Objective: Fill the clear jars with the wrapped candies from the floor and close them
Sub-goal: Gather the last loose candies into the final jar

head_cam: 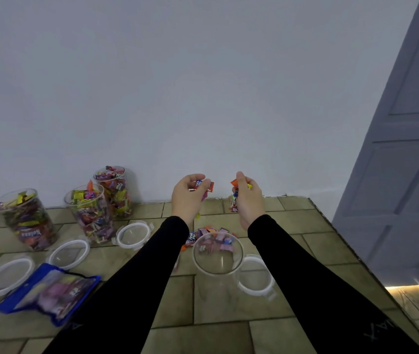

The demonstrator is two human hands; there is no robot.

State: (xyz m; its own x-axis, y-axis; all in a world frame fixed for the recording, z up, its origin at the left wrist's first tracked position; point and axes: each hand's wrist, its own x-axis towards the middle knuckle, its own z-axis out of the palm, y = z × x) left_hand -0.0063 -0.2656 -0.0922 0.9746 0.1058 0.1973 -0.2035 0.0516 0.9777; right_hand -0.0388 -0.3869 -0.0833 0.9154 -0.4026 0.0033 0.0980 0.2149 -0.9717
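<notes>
Both hands are up above the floor (267, 315). The left hand (188, 198) has its fingers (204, 183) curled round a few wrapped candies (203, 186); the right hand (248, 198) grips a colourful bunch (234, 198). Below the fingers stands the open clear jar (217, 254), a loose pile (209, 232) just behind it. Three filled jars (93, 213) stand well left.

hands (217, 198) gripping candies (204, 186), empty jar (217, 254) below

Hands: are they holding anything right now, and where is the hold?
Both hold wrapped candies. The left hand grips a few between thumb and curled fingers; the right hand clutches a bunch in its curled fingers.
</notes>
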